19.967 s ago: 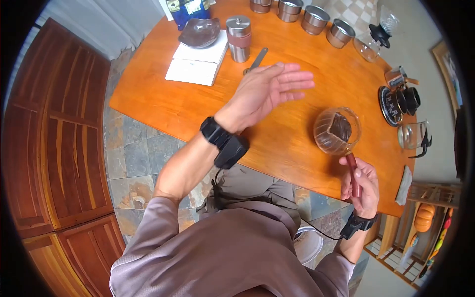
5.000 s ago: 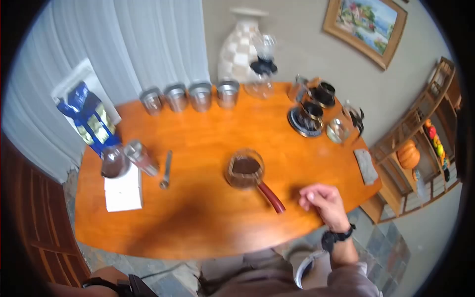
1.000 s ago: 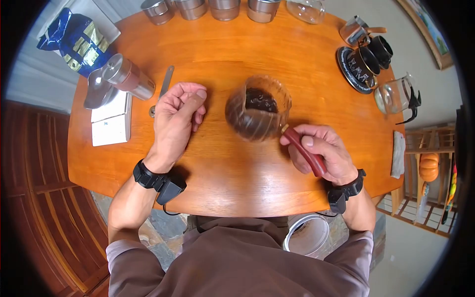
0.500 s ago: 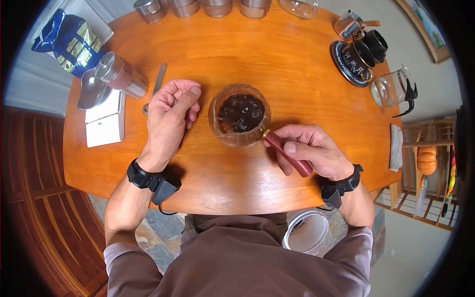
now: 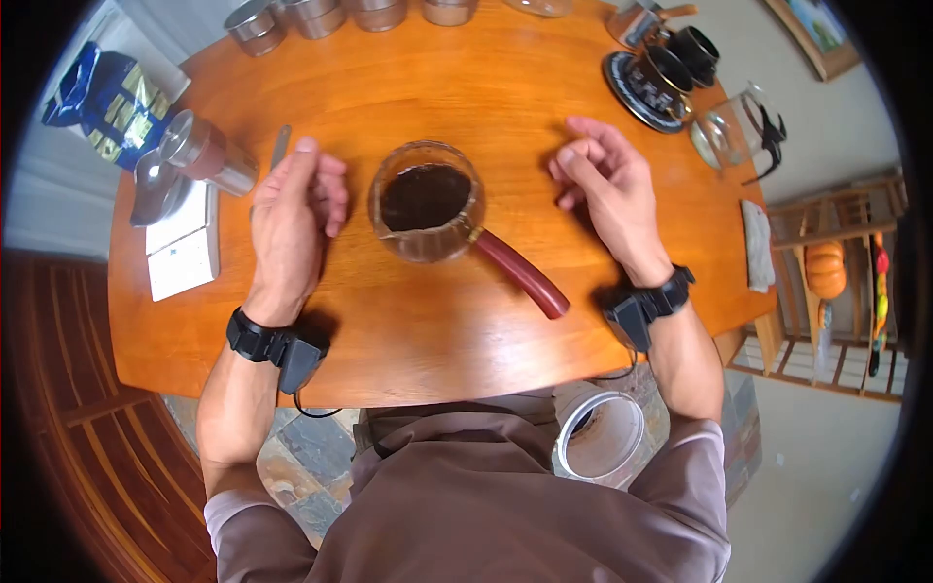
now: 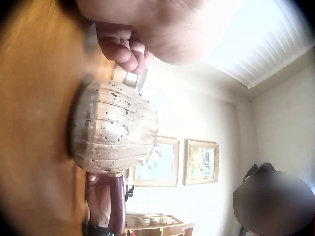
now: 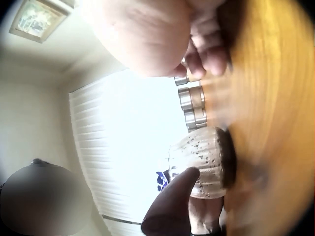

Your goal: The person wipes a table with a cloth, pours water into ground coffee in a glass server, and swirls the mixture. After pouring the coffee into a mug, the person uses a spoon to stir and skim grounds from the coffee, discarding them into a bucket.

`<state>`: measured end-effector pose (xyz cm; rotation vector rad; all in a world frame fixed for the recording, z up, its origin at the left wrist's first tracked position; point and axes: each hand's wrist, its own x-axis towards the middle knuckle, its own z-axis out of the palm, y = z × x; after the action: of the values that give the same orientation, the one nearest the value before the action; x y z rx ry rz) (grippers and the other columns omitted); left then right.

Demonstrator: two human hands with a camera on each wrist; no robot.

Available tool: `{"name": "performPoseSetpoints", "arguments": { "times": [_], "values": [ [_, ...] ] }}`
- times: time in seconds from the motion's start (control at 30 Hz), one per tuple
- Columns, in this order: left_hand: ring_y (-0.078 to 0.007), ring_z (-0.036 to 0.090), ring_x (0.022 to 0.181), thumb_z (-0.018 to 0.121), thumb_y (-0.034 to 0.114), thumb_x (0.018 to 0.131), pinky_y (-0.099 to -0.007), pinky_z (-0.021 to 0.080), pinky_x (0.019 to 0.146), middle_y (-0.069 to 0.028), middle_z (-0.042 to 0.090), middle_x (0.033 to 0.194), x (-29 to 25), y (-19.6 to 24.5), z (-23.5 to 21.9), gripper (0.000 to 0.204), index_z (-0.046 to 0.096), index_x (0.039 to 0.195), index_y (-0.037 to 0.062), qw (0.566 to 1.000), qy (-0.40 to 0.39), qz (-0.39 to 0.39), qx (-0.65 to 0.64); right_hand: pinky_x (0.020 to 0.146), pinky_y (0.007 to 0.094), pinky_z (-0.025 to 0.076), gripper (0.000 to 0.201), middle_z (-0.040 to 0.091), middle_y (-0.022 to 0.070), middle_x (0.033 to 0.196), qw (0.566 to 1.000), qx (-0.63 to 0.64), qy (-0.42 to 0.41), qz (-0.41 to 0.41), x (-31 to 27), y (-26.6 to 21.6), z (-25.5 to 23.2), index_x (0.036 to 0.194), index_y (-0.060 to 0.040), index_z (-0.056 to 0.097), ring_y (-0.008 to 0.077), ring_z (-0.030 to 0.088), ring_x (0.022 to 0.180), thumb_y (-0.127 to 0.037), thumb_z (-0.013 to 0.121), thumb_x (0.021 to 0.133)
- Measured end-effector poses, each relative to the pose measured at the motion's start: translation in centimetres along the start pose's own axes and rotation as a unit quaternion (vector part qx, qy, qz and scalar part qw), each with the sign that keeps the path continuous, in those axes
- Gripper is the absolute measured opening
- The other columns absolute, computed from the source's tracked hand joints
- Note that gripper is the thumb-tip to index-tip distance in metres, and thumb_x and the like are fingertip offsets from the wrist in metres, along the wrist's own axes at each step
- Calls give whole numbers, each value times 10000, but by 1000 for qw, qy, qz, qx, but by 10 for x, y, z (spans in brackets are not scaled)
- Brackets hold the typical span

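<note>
A ribbed glass pot (image 5: 428, 238) with dark liquid inside rests upright on the wooden table between the two hands. Its red-brown handle (image 5: 525, 277) points toward the front right. The right hand (image 5: 612, 189) is apart from the handle, beyond and right of it, with loosely curled fingers and nothing held. Left of the pot, the left hand (image 5: 292, 219) rests near the table, fingers relaxed and holding nothing. Behind it lies a long-handled metal spoon (image 5: 281, 146), mostly hidden. In both wrist views, dark specks dot the glass wall of the pot (image 6: 115, 128).
At left stand a hand grinder (image 5: 214, 154), a white scale (image 5: 185, 248), a dark dish (image 5: 155, 194) and a blue bag (image 5: 117, 107). Several steel cups (image 5: 316, 15) line the back. Black cups (image 5: 661, 78), a glass server (image 5: 719, 136) and a grey cloth (image 5: 757, 245) are at right.
Over the last second the right hand sets the tilted pot level, lets go of its handle and moves away to the right. The left hand stays beside the pot.
</note>
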<state>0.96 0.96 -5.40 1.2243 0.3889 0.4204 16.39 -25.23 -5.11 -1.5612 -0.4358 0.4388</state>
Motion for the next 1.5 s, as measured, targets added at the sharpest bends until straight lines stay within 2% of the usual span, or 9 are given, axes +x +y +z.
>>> {"name": "performPoseSetpoints", "arguments": {
  "times": [0.13,0.33,0.47,0.57,0.63,0.8,1.13,1.27,1.5],
  "values": [
    [-74,495,517,483,419,1038,-208,355,457,-7,566,645,-8,3,2,436,615,870,39,999,21,31,22,566,221,489,409,634,59,926,986,-77,93,-116,10,16,-6,1295,53,480,82,595,722,-46,603,918],
    [-81,469,550,502,349,1035,-210,343,485,-12,542,673,-28,21,12,335,600,942,42,951,106,269,106,967,433,450,409,625,230,1123,865,-411,148,-245,12,22,-9,1171,78,574,372,543,1092,-121,641,821],
    [-155,520,627,644,249,939,-252,413,552,-61,574,756,-71,34,55,245,584,973,14,791,-128,504,322,928,450,468,314,598,218,1064,819,-485,120,-282,21,24,-1,1058,73,597,371,539,1050,-151,614,840],
    [-216,605,720,749,312,830,-295,485,621,-80,616,829,-100,37,105,389,598,1007,0,630,-329,543,447,889,458,489,266,587,194,1007,785,-529,95,-307,35,22,3,962,54,614,354,543,1015,-190,586,859],
    [-253,613,873,743,354,822,-344,499,717,-95,620,974,-116,33,136,433,608,1024,-4,619,-404,511,438,859,455,510,274,590,173,996,766,-559,80,-306,40,17,6,900,24,639,332,555,1009,-233,548,880],
    [-293,541,982,695,471,818,-400,444,897,-129,577,1038,-138,20,194,557,611,990,-52,728,-418,449,306,840,438,510,246,581,142,983,723,-605,37,-331,55,14,-2,916,1,624,322,560,982,-231,545,898],
    [-314,581,912,475,632,861,-467,358,989,-195,640,814,-188,20,220,723,684,845,-60,707,-503,425,257,861,439,514,284,619,166,1017,691,-641,26,-334,66,10,-7,951,0,649,318,583,1030,-245,523,881],
    [-330,569,922,604,498,829,-472,377,953,-203,617,904,-213,19,218,559,613,852,-60,781,-488,369,127,847,435,512,266,613,164,984,666,-658,12,-351,67,9,-7,940,-4,636,325,594,978,-237,520,881],
    [-296,596,1018,734,263,843,-436,467,945,-166,606,1065,-267,30,212,438,554,1142,0,783,-554,282,-5,780,446,527,288,615,153,940,704,-604,54,-369,71,24,-12,840,-24,633,329,594,940,-304,569,815]
  ]
}}
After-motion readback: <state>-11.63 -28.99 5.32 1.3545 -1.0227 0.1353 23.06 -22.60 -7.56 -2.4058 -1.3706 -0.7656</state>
